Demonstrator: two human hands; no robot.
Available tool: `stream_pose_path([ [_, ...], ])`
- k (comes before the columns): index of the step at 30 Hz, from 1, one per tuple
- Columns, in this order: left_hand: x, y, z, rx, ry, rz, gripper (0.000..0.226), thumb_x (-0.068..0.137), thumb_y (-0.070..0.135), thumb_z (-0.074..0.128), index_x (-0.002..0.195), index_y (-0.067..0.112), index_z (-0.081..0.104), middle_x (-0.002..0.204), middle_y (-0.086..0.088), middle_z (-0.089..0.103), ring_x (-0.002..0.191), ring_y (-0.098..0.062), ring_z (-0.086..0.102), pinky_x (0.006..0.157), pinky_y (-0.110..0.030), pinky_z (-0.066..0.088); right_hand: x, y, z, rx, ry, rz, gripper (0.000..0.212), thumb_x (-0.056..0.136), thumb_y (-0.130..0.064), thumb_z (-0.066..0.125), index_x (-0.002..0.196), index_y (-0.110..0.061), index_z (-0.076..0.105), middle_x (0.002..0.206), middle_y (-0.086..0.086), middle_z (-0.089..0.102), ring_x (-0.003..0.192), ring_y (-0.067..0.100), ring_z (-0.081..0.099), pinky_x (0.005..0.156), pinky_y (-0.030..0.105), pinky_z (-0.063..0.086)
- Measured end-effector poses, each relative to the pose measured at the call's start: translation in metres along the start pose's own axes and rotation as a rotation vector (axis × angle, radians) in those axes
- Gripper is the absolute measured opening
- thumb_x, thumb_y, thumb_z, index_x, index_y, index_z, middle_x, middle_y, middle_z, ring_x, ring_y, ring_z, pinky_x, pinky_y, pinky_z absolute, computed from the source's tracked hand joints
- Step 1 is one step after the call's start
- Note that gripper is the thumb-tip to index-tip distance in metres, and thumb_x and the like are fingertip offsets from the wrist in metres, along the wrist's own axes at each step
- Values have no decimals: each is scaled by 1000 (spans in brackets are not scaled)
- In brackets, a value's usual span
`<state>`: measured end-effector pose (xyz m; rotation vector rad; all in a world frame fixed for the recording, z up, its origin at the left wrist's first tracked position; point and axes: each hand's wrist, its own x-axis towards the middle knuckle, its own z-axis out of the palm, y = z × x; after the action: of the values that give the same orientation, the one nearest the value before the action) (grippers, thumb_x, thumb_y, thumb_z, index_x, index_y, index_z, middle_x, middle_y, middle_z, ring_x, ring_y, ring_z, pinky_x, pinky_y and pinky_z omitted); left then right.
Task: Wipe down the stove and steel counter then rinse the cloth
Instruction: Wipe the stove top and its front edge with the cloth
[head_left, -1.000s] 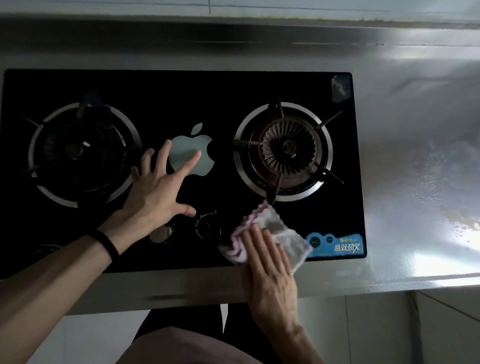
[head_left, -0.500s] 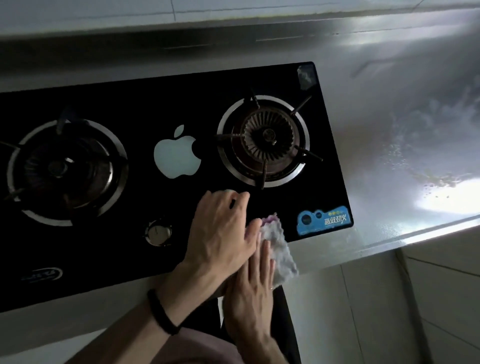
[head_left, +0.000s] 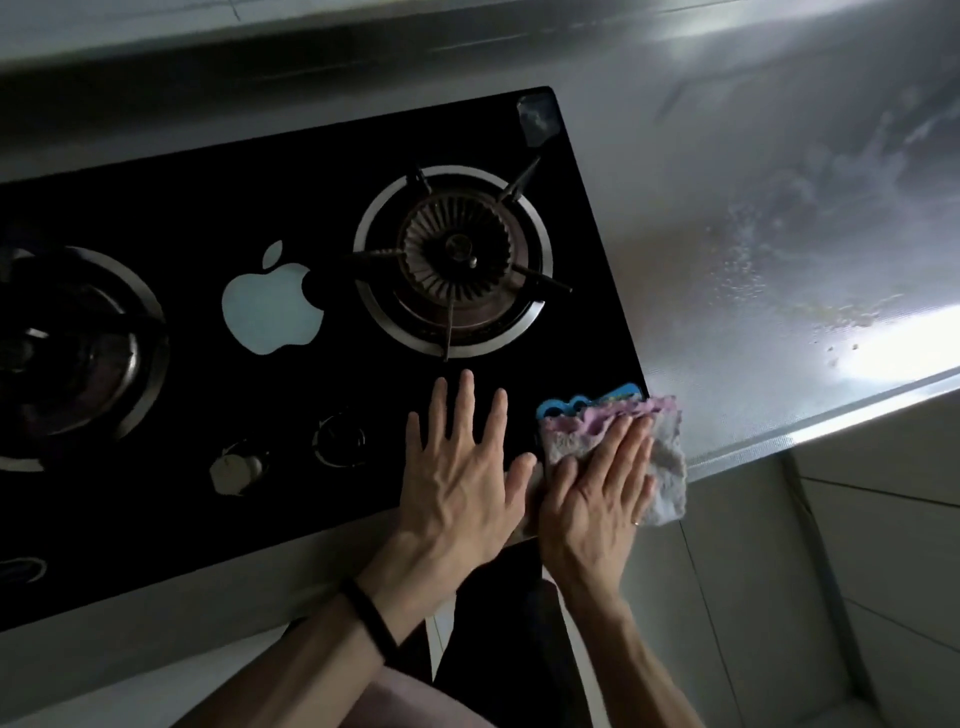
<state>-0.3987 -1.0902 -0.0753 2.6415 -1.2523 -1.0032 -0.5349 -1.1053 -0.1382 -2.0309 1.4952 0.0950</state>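
A black glass stove (head_left: 270, 197) with two burners is set into a steel counter (head_left: 753, 218). A grey cloth with a pink edge (head_left: 667, 457) lies over the stove's front right corner, partly covering a blue sticker (head_left: 576, 404). My right hand (head_left: 597, 493) presses flat on the cloth with straight fingers. My left hand (head_left: 462, 467) lies flat on the glass just left of it, fingers spread, thumb touching the cloth's edge.
The right burner (head_left: 457, 260) sits just beyond my left fingertips. Two knobs (head_left: 340, 439) stand left of my left hand. A white apple logo (head_left: 270, 306) marks the glass centre. Wet streaks and droplets cover the counter at right (head_left: 810, 270). The counter's front edge (head_left: 831, 421) drops off.
My right hand has slid the cloth rightward to the stove's front right corner. My left hand came off the cloth and now lies flat on the glass beside it.
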Motion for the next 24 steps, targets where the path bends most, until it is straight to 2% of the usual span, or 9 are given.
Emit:
stream_pose_path([
  [1, 1, 4, 2, 12, 24, -3, 76, 103, 62, 23, 168, 27, 4, 175, -10, -10, 162, -31, -9, 131, -55, 9, 43, 2, -30, 28, -85, -20, 72, 104, -45, 15, 162, -20, -19, 169, -1, -26, 156, 13, -24, 127, 40, -15],
  [2, 1, 8, 3, 14, 53, -4, 76, 102, 61, 22, 168, 26, 5, 176, -10, -8, 162, -31, -8, 131, -55, 10, 74, 20, -49, -92, 34, -54, 71, 104, -45, 14, 162, -20, -18, 170, -1, -25, 157, 13, -24, 127, 41, -14],
  [3, 2, 13, 4, 5, 83, -1, 76, 101, 60, 20, 168, 26, 7, 176, -10, -6, 162, -32, -6, 130, -54, 11, 74, 31, -62, -197, 157, 38, 71, 104, -46, 14, 163, -20, -16, 170, -1, -25, 157, 13, -23, 127, 41, -14],
  [5, 3, 26, 5, -32, 133, 17, 77, 99, 59, 19, 168, 24, 12, 176, -11, -2, 162, -33, -1, 130, -53, 14, 95, 42, -81, -120, 89, 28, 71, 103, -46, 13, 164, -20, -12, 171, -2, -23, 157, 14, -22, 128, 42, -13],
  [7, 8, 40, 7, -59, 158, 28, 77, 99, 57, 21, 168, 23, 11, 176, -11, -2, 162, -32, 1, 130, -51, 15, 92, 56, -82, -202, 100, -74, 70, 103, -46, 12, 164, -20, -10, 171, -2, -21, 157, 14, -20, 128, 41, -12],
  [12, 35, 77, 17, -88, 174, 63, 76, 107, 50, 35, 168, 20, 1, 175, -11, -13, 162, -30, -7, 132, -43, 6, 143, 83, -118, -289, 14, -216, 68, 104, -47, 12, 164, -25, -12, 170, -5, -24, 156, 12, -23, 129, 42, -8],
  [15, 55, 98, 22, -39, 206, 95, 78, 107, 45, 36, 167, 16, -3, 174, -15, -14, 162, -32, -9, 132, -44, 5, 174, 87, -133, -292, -46, -269, 67, 106, -45, 16, 164, -26, -12, 171, -4, -23, 157, 14, -22, 130, 46, -6],
  [20, 92, 118, 21, 20, 195, 21, 86, 107, 48, 38, 165, 13, -14, 173, -17, -19, 162, -34, -14, 130, -47, -1, 151, 103, -137, -341, -79, -400, 67, 107, -41, 19, 165, -22, -8, 172, -1, -18, 158, 18, -19, 129, 46, -4],
  [24, 109, 114, 23, 63, 135, -16, 99, 102, 60, 41, 163, 14, -22, 169, -17, -31, 159, -36, -23, 129, -51, -8, 126, 130, -137, -379, -130, -536, 68, 107, -37, 29, 166, -22, -1, 173, -3, -14, 160, 20, -13, 129, 45, -2],
])
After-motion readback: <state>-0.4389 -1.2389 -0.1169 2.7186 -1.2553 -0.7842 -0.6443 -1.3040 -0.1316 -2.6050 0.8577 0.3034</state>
